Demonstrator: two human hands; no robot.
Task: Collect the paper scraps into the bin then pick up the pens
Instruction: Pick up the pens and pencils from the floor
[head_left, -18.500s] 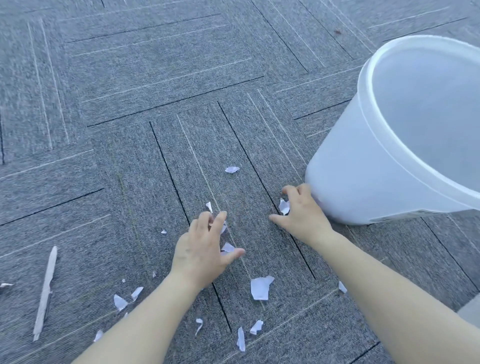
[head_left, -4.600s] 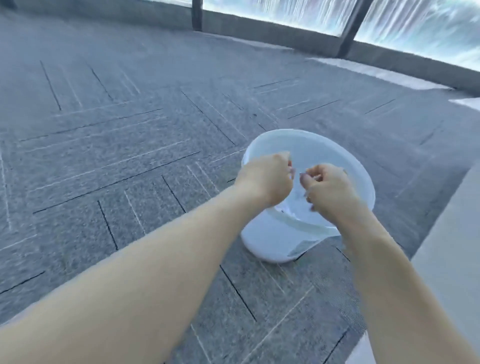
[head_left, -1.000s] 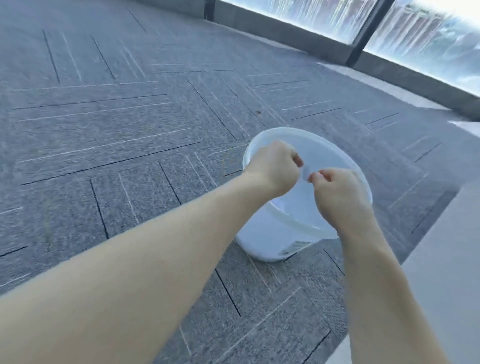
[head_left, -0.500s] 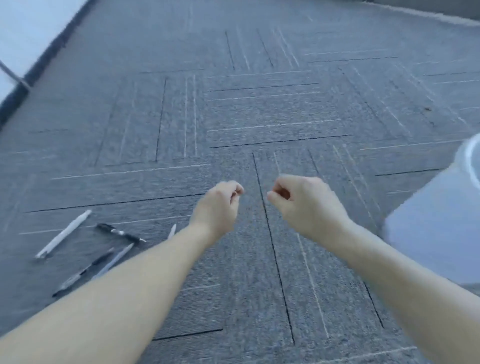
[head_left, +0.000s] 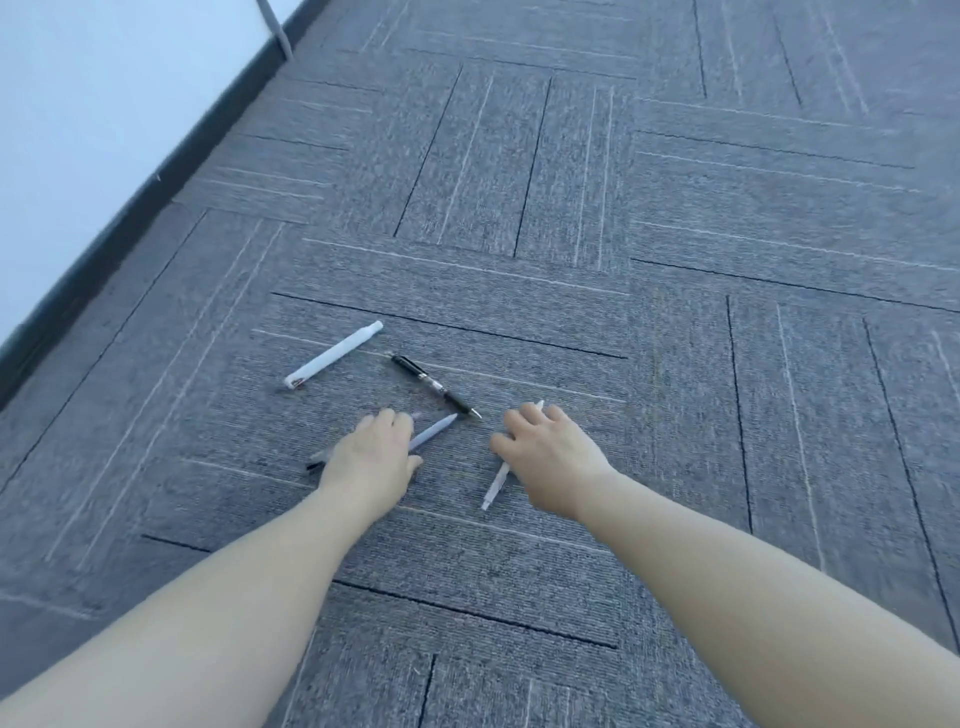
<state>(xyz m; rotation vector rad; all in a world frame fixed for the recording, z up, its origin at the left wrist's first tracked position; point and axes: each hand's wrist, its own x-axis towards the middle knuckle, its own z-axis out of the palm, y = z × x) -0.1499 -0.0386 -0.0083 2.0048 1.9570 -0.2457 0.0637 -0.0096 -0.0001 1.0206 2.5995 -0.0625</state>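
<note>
Several pens lie on the grey carpet. A white capped pen (head_left: 332, 356) lies farthest left, and a black pen (head_left: 435, 387) lies to its right. My left hand (head_left: 371, 457) rests palm down over a grey pen (head_left: 435, 430) and a dark pen (head_left: 313, 464), whose ends stick out on either side. My right hand (head_left: 545, 457) is spread over a thin white pen (head_left: 493, 488) that still lies on the floor, its tip showing past my fingers. Neither hand has lifted a pen. The bin and the paper scraps are out of view.
A white wall (head_left: 93, 104) with a dark skirting board (head_left: 130, 208) runs along the left. A thin grey leg (head_left: 275, 28) stands at the top left by the wall. Grey carpet tiles (head_left: 675, 234) stretch ahead and to the right.
My view has swung left from the bin to the pens. Both hands, loosely curled in the air half a second ago, have dropped onto the pens on the carpet.
</note>
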